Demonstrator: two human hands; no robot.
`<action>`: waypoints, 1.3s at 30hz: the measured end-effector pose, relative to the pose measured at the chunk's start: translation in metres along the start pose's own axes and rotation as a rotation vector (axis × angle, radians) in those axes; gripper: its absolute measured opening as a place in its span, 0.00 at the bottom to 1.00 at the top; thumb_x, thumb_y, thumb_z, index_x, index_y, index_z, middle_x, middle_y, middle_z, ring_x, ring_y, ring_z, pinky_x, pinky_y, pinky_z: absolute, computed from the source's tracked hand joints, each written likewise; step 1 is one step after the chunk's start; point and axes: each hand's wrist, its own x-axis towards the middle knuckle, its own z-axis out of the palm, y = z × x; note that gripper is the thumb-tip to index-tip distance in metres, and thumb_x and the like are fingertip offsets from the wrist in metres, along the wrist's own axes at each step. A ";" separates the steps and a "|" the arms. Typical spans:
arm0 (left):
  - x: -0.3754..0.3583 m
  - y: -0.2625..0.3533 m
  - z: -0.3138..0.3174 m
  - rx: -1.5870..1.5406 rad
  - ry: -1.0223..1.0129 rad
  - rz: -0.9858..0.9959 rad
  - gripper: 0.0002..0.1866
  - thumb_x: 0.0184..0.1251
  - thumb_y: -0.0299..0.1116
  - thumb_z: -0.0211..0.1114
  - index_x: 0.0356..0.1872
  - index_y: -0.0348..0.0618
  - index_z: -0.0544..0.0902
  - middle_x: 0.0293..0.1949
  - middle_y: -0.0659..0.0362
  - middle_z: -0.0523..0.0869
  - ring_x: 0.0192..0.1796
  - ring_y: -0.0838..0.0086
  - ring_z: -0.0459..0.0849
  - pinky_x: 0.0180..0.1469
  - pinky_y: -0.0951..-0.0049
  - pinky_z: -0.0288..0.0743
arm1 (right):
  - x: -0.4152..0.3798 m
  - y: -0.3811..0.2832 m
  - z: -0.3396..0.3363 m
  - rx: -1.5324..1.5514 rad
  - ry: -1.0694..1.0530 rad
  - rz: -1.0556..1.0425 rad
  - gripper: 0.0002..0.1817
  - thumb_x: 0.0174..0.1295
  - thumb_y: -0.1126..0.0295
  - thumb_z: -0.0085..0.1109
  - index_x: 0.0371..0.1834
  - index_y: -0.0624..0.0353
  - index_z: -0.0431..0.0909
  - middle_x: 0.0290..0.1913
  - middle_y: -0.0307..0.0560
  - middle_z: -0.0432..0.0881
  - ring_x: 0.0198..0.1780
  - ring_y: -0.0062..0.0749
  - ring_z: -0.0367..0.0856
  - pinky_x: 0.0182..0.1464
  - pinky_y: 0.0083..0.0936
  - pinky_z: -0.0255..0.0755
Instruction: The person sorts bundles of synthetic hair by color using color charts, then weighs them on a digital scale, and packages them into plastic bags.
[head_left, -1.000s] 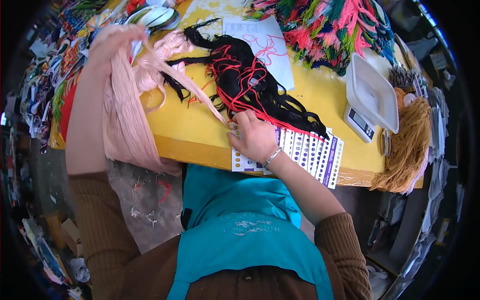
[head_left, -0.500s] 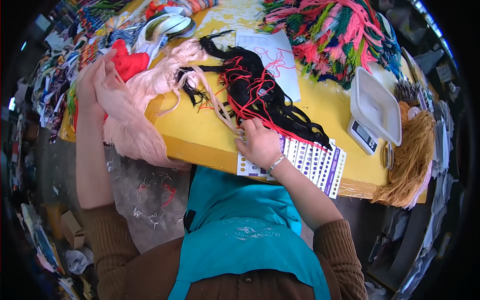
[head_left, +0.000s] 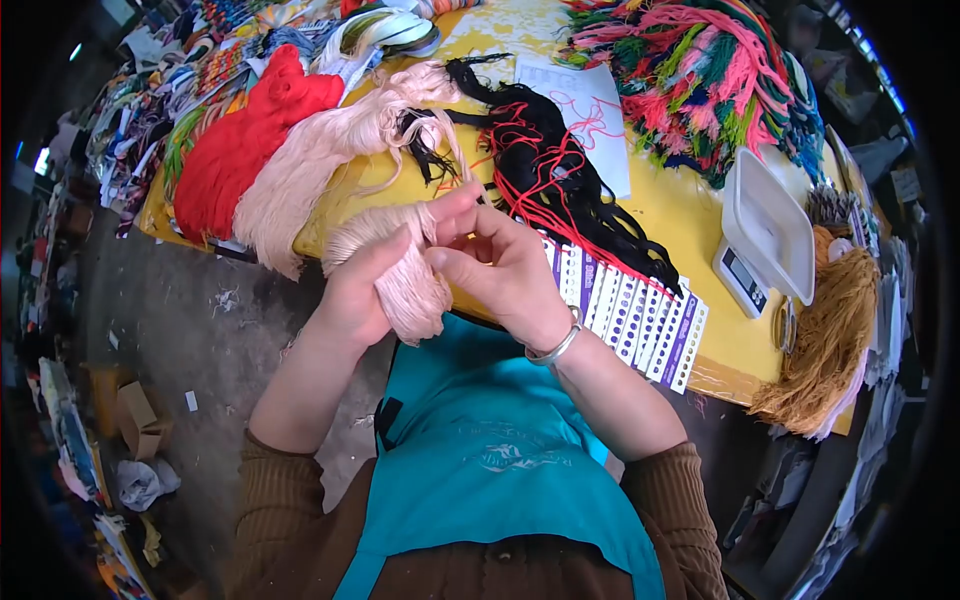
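My left hand [head_left: 358, 290] is closed around a folded skein of pale pink thread [head_left: 415, 300] just over the table's front edge. Beside it, my right hand [head_left: 510, 265], with a bracelet at the wrist, has its fingers curled and pinched at the skein's right side. The exact strands between those fingertips are partly hidden. A larger bundle of pale pink thread [head_left: 310, 170] lies on the table to the left, next to red thread [head_left: 245, 140]. Black thread [head_left: 545, 170] with loose red strands [head_left: 515, 190] over it stretches beyond my right hand.
Punched thread cards [head_left: 640, 320] fan out at the front edge of the yellow table [head_left: 740, 365]. A digital scale with a white tray [head_left: 765, 230] stands at right, near brown thread [head_left: 825, 340]. Multicoloured thread [head_left: 690, 80] and a paper sheet [head_left: 605, 110] lie behind.
My left hand has come from the far left to the middle and now holds a folded pale pink skein. My right hand has lifted from the cards to meet it.
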 end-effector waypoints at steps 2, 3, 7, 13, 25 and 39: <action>0.000 -0.006 0.000 0.014 -0.008 0.008 0.35 0.72 0.45 0.54 0.72 0.30 0.62 0.73 0.50 0.66 0.73 0.65 0.67 0.74 0.65 0.57 | -0.003 0.005 -0.001 0.053 0.023 -0.007 0.09 0.63 0.76 0.64 0.46 0.63 0.79 0.41 0.36 0.82 0.40 0.14 0.78 0.43 0.15 0.73; 0.000 -0.007 0.000 0.014 -0.008 0.009 0.35 0.72 0.45 0.54 0.72 0.30 0.62 0.73 0.50 0.66 0.73 0.65 0.67 0.74 0.65 0.57 | -0.005 0.006 -0.001 0.111 0.045 -0.013 0.09 0.63 0.77 0.64 0.46 0.63 0.79 0.40 0.36 0.82 0.37 0.14 0.77 0.39 0.15 0.72; -0.001 -0.013 0.004 0.060 -0.051 -0.024 0.32 0.73 0.41 0.54 0.72 0.31 0.63 0.72 0.50 0.67 0.72 0.66 0.67 0.74 0.65 0.57 | -0.012 0.001 -0.005 0.151 0.048 0.093 0.07 0.62 0.78 0.63 0.43 0.62 0.80 0.37 0.36 0.83 0.29 0.12 0.74 0.29 0.13 0.65; -0.002 -0.014 0.004 0.057 0.064 -0.023 0.27 0.72 0.33 0.56 0.68 0.31 0.67 0.69 0.51 0.71 0.70 0.68 0.70 0.72 0.67 0.60 | -0.016 -0.008 -0.013 0.296 0.208 0.108 0.03 0.60 0.79 0.64 0.35 0.60 0.81 0.28 0.33 0.80 0.24 0.09 0.70 0.24 0.11 0.57; 0.002 -0.014 0.011 0.084 0.227 -0.028 0.24 0.65 0.25 0.60 0.63 0.34 0.73 0.58 0.55 0.79 0.60 0.73 0.76 0.66 0.71 0.68 | -0.013 -0.004 -0.022 0.482 0.156 0.145 0.03 0.62 0.76 0.62 0.36 0.59 0.78 0.28 0.36 0.80 0.21 0.11 0.67 0.21 0.11 0.54; -0.035 0.025 -0.050 0.059 0.166 -0.342 0.11 0.73 0.35 0.58 0.41 0.35 0.79 0.17 0.67 0.70 0.16 0.85 0.65 0.19 0.82 0.57 | 0.013 -0.061 -0.028 -0.162 -0.295 0.225 0.11 0.70 0.65 0.59 0.37 0.62 0.83 0.17 0.25 0.64 0.17 0.08 0.57 0.18 0.13 0.47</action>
